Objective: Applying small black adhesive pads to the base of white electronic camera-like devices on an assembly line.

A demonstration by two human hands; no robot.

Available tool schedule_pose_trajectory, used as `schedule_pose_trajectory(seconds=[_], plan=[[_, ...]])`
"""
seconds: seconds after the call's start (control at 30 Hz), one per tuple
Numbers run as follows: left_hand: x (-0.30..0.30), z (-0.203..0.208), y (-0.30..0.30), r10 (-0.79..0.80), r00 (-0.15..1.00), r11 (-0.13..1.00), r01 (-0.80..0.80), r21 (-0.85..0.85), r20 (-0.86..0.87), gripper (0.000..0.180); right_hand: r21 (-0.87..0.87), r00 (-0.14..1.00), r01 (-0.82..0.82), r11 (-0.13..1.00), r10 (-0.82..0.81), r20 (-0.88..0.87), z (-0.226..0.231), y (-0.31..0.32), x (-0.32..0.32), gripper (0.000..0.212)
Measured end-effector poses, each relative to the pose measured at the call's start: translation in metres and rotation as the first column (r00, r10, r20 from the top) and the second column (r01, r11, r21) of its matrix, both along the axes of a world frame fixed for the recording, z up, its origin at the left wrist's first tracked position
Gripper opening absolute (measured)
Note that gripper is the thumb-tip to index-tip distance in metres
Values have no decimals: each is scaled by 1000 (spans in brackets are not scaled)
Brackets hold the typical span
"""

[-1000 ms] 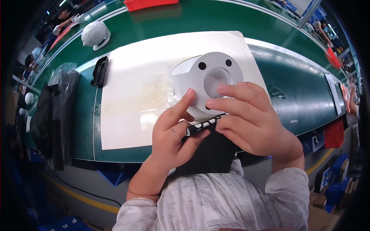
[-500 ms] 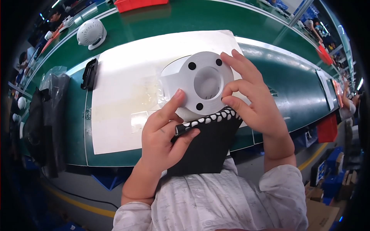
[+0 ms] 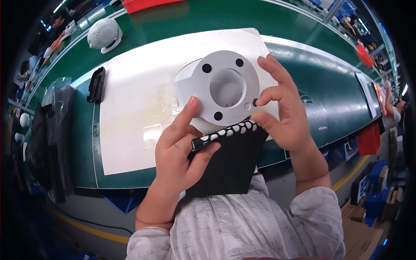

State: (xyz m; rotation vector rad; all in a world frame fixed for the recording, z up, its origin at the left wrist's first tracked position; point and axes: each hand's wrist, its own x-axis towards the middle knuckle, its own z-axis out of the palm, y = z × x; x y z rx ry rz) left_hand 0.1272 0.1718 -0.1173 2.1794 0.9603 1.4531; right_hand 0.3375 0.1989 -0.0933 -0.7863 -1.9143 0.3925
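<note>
A white plastic fan base (image 3: 201, 89) is turned with its underside up, round a wide central hole. Three black round pads sit on its ring, and a bare round recess shows at its lower right. My left hand (image 3: 177, 151) pinches a black sheet of adhesive pads (image 3: 227, 167) whose folded top edge shows white dots; its index finger rests on the base. At my right hand (image 3: 288, 112), a small black round pad (image 3: 255, 102) clings to the index fingertip beside the recess. The thumb is apart from that finger, close to the sheet's edge.
White paper (image 3: 125, 130) covers part of the green bench (image 3: 320, 86). A white fan (image 3: 105, 34) stands at the far left, near a black plastic part (image 3: 96, 84). Plastic-wrapped black material (image 3: 60, 130) lies on the left. A red bin (image 3: 151, 5) is at the back.
My right index finger has come away from my thumb and the sheet, with a black pad on its tip. The base and sheet have shifted slightly left and away from me.
</note>
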Motion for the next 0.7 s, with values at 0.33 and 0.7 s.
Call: schedule_pose_trajectory(seconds=[0.33,0.7], plan=[[-3,1,-2,-3,1000,1000,3,-12,-8,27,78,982,-60,995,73,-174,-17,-1,0,18],[-2,-1,0,-21,1000,1000,20,14,12,26,-145,997,65,987,-72,-39,-8,-4,-6,10]])
